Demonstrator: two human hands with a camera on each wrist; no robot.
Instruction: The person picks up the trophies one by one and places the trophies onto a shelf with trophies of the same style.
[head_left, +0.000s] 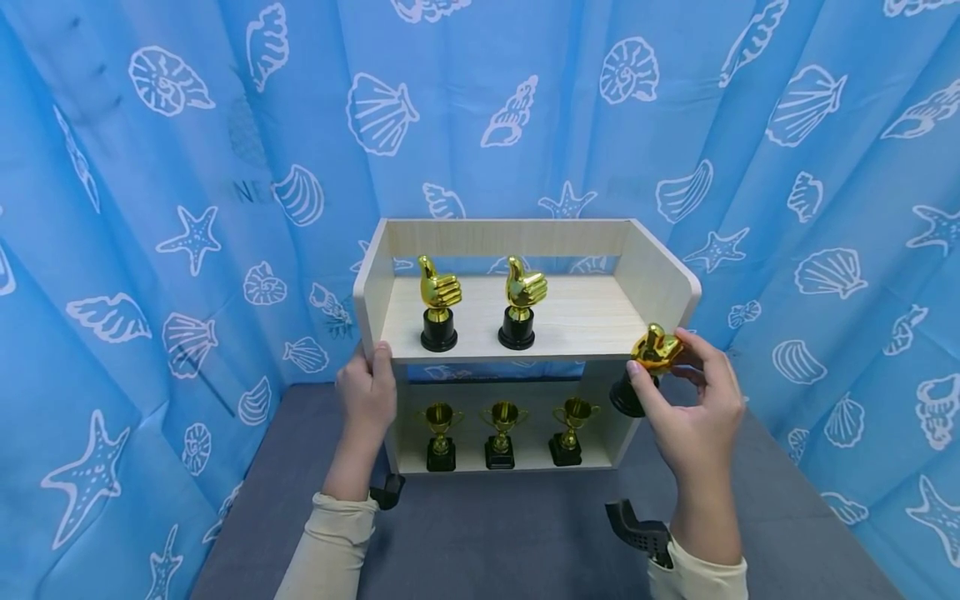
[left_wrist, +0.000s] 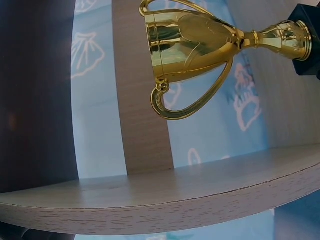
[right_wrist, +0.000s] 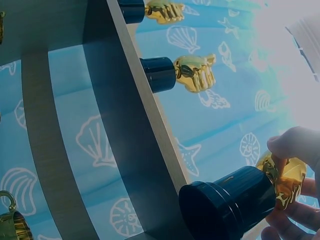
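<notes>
My right hand [head_left: 697, 400] grips a thumbs-up trophy [head_left: 656, 350] by its gold top, in front of the shelf's right side. Its black base [right_wrist: 225, 202] tilts toward the camera in the right wrist view. With my left hand [head_left: 367, 387] I hold the left edge of the two-tier wooden shelf [head_left: 517, 218], near the upper board's front corner. Two more thumbs-up trophies, one at left [head_left: 438, 304] and one in the middle [head_left: 521, 304], stand upright on the upper board.
On the lower board stand three gold cup trophies: left [head_left: 441, 437], middle [head_left: 501, 435] and right [head_left: 569, 432]. The shelf rests on a dark grey table [head_left: 510, 542]. Behind hangs a blue curtain [head_left: 480, 108] with white shell prints.
</notes>
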